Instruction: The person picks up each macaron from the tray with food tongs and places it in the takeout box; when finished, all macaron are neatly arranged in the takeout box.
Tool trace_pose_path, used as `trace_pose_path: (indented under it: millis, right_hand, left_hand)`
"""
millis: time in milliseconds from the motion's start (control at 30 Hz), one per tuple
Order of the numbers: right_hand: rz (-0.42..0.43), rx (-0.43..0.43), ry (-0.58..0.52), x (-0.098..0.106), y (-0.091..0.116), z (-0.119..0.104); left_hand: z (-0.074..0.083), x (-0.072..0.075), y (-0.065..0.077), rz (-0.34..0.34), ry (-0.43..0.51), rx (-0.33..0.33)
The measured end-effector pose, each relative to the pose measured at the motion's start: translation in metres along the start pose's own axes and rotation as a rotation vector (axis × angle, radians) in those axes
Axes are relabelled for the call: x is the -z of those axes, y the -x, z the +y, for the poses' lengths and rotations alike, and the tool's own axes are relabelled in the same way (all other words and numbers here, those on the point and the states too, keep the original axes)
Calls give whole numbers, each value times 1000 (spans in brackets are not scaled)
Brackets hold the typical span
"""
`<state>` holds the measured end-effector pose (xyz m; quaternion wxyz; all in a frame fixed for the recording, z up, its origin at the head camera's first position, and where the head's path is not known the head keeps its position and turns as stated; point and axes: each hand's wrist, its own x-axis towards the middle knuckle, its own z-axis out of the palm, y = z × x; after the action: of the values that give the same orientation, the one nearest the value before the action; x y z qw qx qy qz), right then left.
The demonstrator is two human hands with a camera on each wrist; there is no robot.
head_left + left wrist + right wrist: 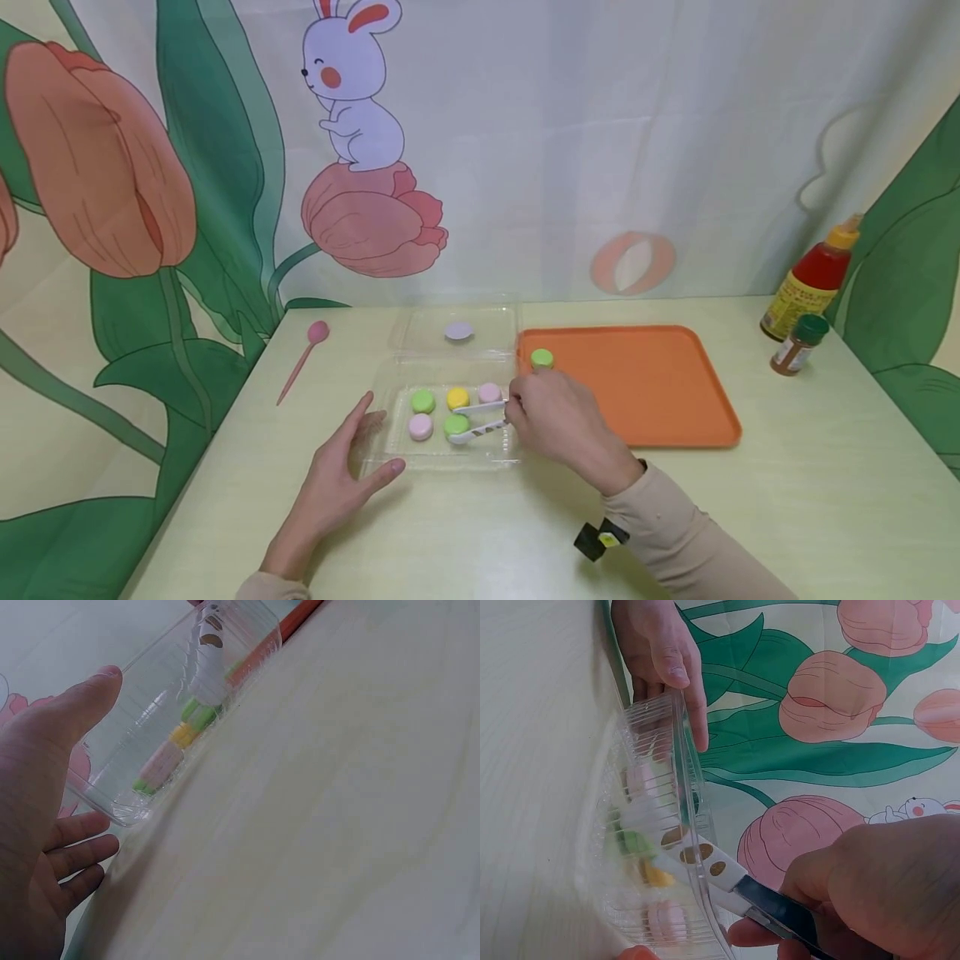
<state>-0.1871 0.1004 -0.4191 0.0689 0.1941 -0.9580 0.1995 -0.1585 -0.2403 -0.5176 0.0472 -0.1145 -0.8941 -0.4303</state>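
Note:
A clear plastic box (441, 460) stands on the table with its lid folded back, holding macarons. My right hand (558, 421) grips white tongs with brown spots (718, 868) by their dark handle. The tong tips reach into the box and straddle a front green macaron (455, 426). Around it lie another green macaron (423, 401), a yellow one (458, 397) and pink ones (421, 427). At the box's left side is my left hand (330, 479), fingers spread and thumb near the front corner. One green macaron (542, 358) sits at the orange tray's left end.
The orange tray (645, 387) lies right of the box, partly behind my right forearm. A pink spoon (306, 358) is at the left. A red sauce bottle (810, 279) and a small green-capped jar (799, 344) stand at the far right. A printed curtain (525, 150) hangs behind the table.

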Motion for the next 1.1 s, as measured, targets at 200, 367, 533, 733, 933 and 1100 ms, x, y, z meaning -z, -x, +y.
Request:
trace_pose_path:
  millis: [200,367,533,733,933,1100]
  right_hand:
    - [-19,-26,-34,3,1,-2]
    - [-22,-38,-33,9,1,0]
    - [-34,-44,-102,21,1,6]
    - [-29,-90,-281,44,1,23]
    - [-44,-147,-417,71,6,49]
    - [-9,-187,-516,86,11,66]
  left_hand:
    - [-1,0,0,0,4,-2]
    - [-1,0,0,2,-2,-4]
    - [-1,0,0,1,-2,-3]
    - [0,0,0,-1,-1,6]
    - [1,0,0,-2,0,11]
    - [1,-1,0,1,-1,8]
